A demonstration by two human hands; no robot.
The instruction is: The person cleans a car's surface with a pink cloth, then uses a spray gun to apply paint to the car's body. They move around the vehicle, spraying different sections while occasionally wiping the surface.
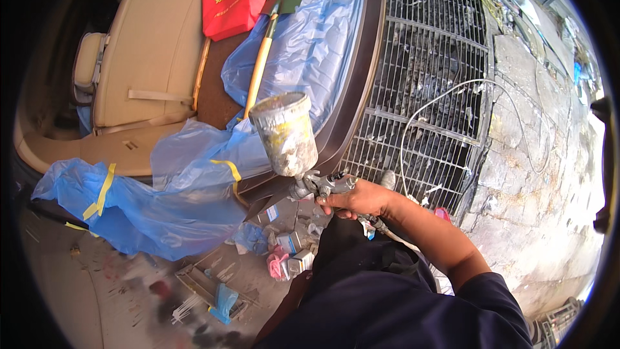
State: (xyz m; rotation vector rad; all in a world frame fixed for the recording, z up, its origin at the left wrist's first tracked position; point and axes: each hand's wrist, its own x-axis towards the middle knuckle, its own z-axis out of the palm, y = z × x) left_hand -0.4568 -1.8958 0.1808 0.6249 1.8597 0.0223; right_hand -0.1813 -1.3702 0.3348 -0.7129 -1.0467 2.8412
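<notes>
My right hand (359, 199) is wrapped around the handle of a metal paint spray gun (321, 183). On top of the gun sits a paint-stained whitish cup (285, 136), slightly tilted, with grey and yellow smears. The gun is beside the dark brown edge (354, 100) of an open vehicle's cargo area. Close to the cup lies blue plastic sheeting (323, 32), which also hangs over the near corner. What seems to be part of my left arm shows at my side by the lower edge; its hand is out of sight.
Inside the vehicle are a beige seat back (155, 32), a red bag (235, 1) and a wooden-handled shovel (259, 71). A metal floor grate (433, 52) lies to the right, with a thin hose (405, 139) looped across it. Small boxes (300, 262) and litter lie below.
</notes>
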